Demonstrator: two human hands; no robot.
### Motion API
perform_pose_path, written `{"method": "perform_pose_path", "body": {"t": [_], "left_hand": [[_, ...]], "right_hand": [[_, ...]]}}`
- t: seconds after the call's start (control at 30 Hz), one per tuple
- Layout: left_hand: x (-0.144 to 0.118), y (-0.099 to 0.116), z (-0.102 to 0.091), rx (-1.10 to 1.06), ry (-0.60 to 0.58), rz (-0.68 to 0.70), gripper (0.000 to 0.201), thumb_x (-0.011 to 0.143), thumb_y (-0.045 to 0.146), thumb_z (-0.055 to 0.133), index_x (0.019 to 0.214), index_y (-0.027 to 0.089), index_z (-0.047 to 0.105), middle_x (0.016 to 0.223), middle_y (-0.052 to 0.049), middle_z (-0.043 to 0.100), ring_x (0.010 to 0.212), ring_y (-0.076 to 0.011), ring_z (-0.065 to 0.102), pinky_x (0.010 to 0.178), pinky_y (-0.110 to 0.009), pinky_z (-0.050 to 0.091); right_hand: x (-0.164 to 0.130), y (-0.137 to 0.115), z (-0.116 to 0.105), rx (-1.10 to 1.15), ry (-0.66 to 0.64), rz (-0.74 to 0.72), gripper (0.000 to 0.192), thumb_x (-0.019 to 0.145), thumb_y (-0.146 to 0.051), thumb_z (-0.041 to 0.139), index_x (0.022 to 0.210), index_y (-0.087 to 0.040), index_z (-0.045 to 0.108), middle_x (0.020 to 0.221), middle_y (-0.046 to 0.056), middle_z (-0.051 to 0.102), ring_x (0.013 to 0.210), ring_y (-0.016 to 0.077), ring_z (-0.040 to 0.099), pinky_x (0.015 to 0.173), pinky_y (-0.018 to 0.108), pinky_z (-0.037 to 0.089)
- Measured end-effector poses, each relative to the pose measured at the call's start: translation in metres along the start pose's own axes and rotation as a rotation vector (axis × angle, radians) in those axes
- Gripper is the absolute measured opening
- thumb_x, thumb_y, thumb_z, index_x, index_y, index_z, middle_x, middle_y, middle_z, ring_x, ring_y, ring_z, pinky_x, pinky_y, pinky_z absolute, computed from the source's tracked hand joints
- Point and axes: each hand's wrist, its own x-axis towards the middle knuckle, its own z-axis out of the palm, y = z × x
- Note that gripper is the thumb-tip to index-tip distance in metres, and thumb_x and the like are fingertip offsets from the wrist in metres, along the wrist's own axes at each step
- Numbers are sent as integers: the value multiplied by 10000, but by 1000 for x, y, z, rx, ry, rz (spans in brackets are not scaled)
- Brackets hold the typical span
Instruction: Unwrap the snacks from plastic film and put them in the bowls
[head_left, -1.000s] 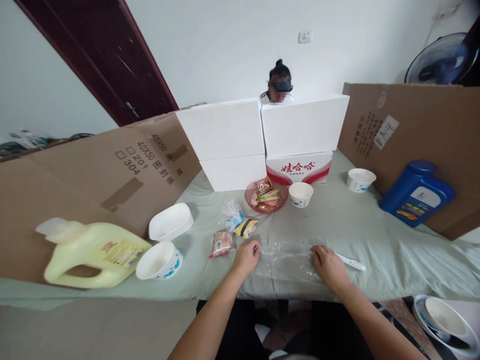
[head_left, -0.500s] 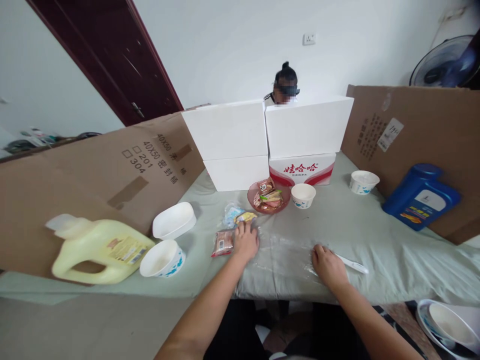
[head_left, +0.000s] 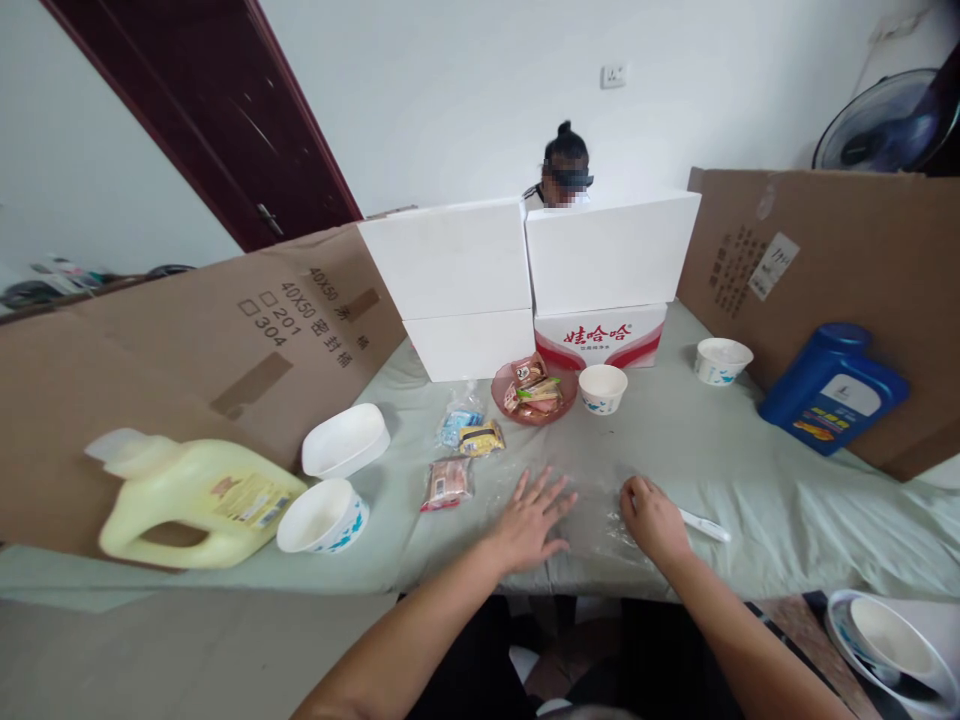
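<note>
My left hand (head_left: 531,525) lies flat with fingers spread on a clear plastic bag (head_left: 589,505) on the cloth. At the bag's right side, my right hand (head_left: 654,522) is closed, its fingers curled on the crinkled plastic. A white utensil (head_left: 707,526) sticks out to the right from behind that hand; its far end is hidden. Left of my left hand are a red-and-clear snack packet (head_left: 448,483), a yellow packet (head_left: 481,438) and a blue packet (head_left: 460,425). Beyond the bag, a pink glass bowl (head_left: 517,412) holds several wrapped snacks.
Paper bowls (head_left: 602,388) stand behind and at left; a white dish (head_left: 346,440) is near a yellow jug (head_left: 202,510). A blue bottle (head_left: 834,390) stands right. White boxes (head_left: 457,260) and cardboard panels (head_left: 810,270) border the table. A person (head_left: 566,170) is behind them.
My left hand has left the snack packets, moved right and nearer, and spread out on the plastic bag. My right hand stays at about the same spot.
</note>
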Motion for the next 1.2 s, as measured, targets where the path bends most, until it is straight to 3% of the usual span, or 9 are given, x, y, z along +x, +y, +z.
{"method": "perform_pose_path", "body": {"t": [0.1, 0.17, 0.33, 0.43, 0.67, 0.8, 0.93, 1.1, 1.2], "left_hand": [[-12, 15, 15, -28, -103, -104, 761, 834, 604, 542, 1481, 355, 228, 1590, -53, 116, 1426, -430, -23, 1082, -693, 66], [-16, 20, 17, -37, -114, -159, 799, 799, 653, 551, 1477, 356, 249, 1592, -57, 90, 1414, -462, -37, 1070, -711, 66], [-4, 25, 7, -39, -48, -128, 786, 834, 601, 529, 1493, 318, 208, 1591, -50, 109, 1446, -366, -5, 1120, -651, 26], [5, 21, 9, -55, -44, -174, 685, 912, 492, 439, 1504, 248, 194, 1584, -61, 150, 1454, -318, 36, 1144, -609, 43], [-37, -17, 28, -18, -19, -439, 788, 847, 529, 548, 1485, 165, 264, 1573, -144, 150, 1436, -403, 39, 1109, -653, 122], [-70, -32, 17, -76, 75, -216, 727, 767, 438, 670, 1399, 190, 409, 1509, -141, 328, 1419, -356, 199, 1118, -574, 253], [-77, -36, 4, -156, 88, -24, 362, 769, 188, 596, 1129, 214, 615, 1261, -82, 587, 1277, -267, 451, 1063, -458, 400], [-68, -44, -4, -250, 126, 12, 242, 771, 59, 473, 865, 210, 638, 1047, -46, 667, 1140, -207, 557, 1000, -384, 448], [-64, -46, -10, -334, 104, -43, 154, 775, 143, 566, 906, 212, 610, 1036, -47, 657, 1083, -212, 573, 961, -369, 460]], "right_hand": [[0, 3, 3, -33, -14, 38, 215, 949, -228, 387, 1004, -152, 580, 730, 57, 652, 666, 205, 625, 604, 299, 409], [-1, 2, 0, -47, -1, 21, 229, 930, -202, 416, 1082, -136, 575, 857, 100, 669, 769, 228, 633, 664, 320, 431], [-7, -30, -4, 15, 111, -307, 320, 935, -182, 385, 1186, -167, 582, 1173, 121, 622, 1099, 245, 546, 941, 373, 402], [-10, -45, 10, 48, 42, -471, 397, 933, -235, 403, 1296, -136, 531, 1329, 115, 562, 1266, 250, 447, 1052, 402, 337], [-34, 5, 26, -13, -25, -329, 647, 914, -490, 424, 1431, -105, 378, 1493, 150, 362, 1399, 313, 272, 1115, 521, 242], [-55, 29, 6, 95, -66, -447, 709, 839, -544, 545, 1409, -142, 421, 1499, 141, 360, 1415, 315, 231, 1122, 503, 270], [-67, 32, -13, 245, -180, -558, 415, 878, -338, 539, 1277, -226, 555, 1374, 83, 534, 1333, 244, 399, 1085, 444, 356], [-64, 29, -22, 430, -166, -476, 265, 942, -250, 410, 1044, -225, 653, 1179, 75, 656, 1165, 204, 557, 1002, 390, 437], [-57, 29, -21, 518, -143, -321, 283, 958, -304, 370, 1004, -223, 637, 1049, 67, 692, 1016, 193, 630, 896, 347, 489]]}}
